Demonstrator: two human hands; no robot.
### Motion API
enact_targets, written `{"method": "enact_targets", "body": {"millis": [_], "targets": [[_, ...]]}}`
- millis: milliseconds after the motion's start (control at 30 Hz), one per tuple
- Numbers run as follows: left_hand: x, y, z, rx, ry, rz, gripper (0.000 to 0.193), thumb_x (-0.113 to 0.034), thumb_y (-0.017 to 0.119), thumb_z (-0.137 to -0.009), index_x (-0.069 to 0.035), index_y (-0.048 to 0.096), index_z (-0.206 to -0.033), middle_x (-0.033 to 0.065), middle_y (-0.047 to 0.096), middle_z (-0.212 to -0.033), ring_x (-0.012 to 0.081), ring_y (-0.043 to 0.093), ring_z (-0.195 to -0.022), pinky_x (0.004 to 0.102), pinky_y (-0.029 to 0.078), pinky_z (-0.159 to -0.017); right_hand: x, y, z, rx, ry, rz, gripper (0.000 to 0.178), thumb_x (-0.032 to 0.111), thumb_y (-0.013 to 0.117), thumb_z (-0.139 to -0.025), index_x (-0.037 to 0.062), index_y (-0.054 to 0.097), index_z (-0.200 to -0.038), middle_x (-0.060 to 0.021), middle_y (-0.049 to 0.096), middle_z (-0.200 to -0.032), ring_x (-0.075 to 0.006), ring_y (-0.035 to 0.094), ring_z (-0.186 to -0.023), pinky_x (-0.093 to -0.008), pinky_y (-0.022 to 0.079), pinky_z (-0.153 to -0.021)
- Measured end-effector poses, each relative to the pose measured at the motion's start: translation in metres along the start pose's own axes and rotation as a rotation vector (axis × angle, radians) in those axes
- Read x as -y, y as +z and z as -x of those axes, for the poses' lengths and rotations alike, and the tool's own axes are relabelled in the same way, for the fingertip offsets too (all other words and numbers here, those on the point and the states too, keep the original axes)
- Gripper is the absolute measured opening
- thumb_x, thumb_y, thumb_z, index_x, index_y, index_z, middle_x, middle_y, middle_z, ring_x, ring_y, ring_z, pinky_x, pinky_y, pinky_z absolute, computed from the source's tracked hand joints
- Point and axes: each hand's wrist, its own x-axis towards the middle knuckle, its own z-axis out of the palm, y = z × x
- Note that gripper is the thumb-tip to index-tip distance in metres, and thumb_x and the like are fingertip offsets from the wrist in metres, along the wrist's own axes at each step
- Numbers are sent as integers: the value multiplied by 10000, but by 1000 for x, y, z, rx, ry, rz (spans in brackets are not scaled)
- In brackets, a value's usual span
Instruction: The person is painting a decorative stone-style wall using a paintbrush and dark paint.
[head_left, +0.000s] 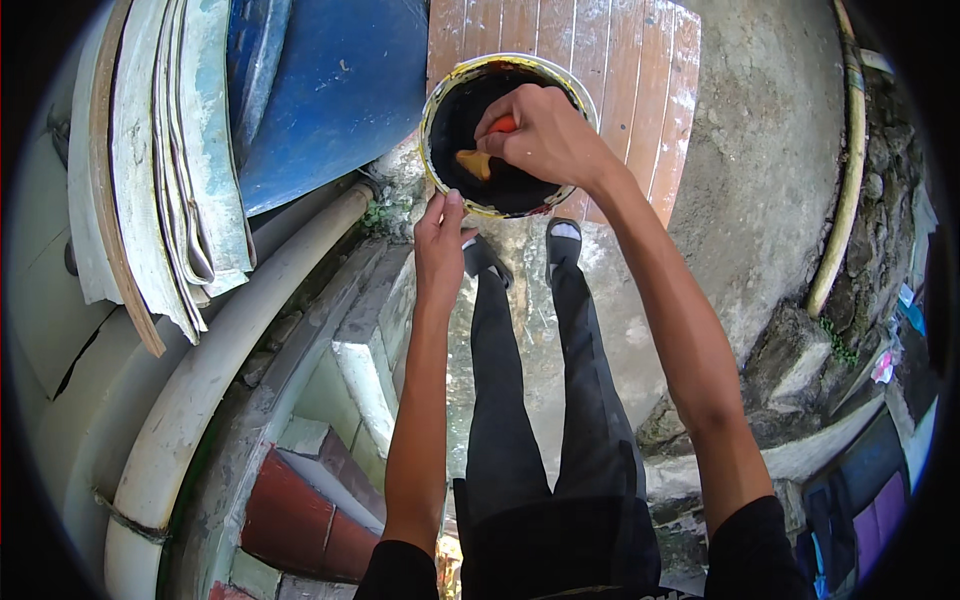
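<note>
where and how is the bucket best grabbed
Probably by its rim, from the near side, a hand at left and right: the bucket is round and open-topped, so thumbs can hook over the edge with fingers outside. The left hand is at the near-left rim; the right hand holds an orange-handled tool inside.

The right hand point(545, 132) partly hides an orange handle point(503, 124).
</note>
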Motion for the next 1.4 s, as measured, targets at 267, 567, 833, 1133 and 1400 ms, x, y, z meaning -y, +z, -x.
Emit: {"method": "enact_targets", "body": {"millis": [267, 567, 833, 1133, 1400], "targets": [[1, -3, -3, 7, 49, -34, 435, -383, 512, -1052, 15, 631, -1179, 74, 628, -985, 145, 626, -926, 325, 573, -791, 21, -29, 17, 3, 285, -253, 233, 135, 708, -796, -9, 766, -969, -195, 725, -771, -232, 741, -696, -318, 579, -688], [-3, -2, 0, 23, 28, -34, 372, -382, 494, -1061, -35, 630, -1064, 22, 580, -974, 137, 600, -1033, 327, 565, -866, 11, -12, 18, -201, 199, -125, 212, 171, 714, -799, -9, 742, -907, -169, 690, -669, -281, 713, -661, -362, 558, -669], [1, -3, -2, 21, 49, -58, 497, -391, 499, -1056, 10, 574, -1339, 131, 652, -1104, 210, 642, -1077, 346, 569, -836, 5, 7, 20, -169, 49, 49, 208, 152, 663, -829, -23, 699, -934, -195, 699, -829, -305, 682, -735, -383, 536, -728], [0, -2, 0, 17, 42, -45, 512, -395, 500, -1054, 19, 560, -1349, 119, 656, -1120, 206, 645, -1071, 347, 569, -839, -7, 24, 16, -10, -21, 9, 218, 119, 652, -827, -23, 717, -978, -214, 710, -867, -347, 695, -789, -372, 542, -768], [-5, -1, 2, 42, 5, 24, 437, -404, 512, -1049, -26, 596, -1250, 72, 628, -1084, 177, 622, -1048, 359, 569, -865, 16, 16, 28, -86, 206, -223, 194, 99, 640, -862, -29, 726, -979, -130, 717, -804, -173, 718, -722, -287, 568, -729]]}}
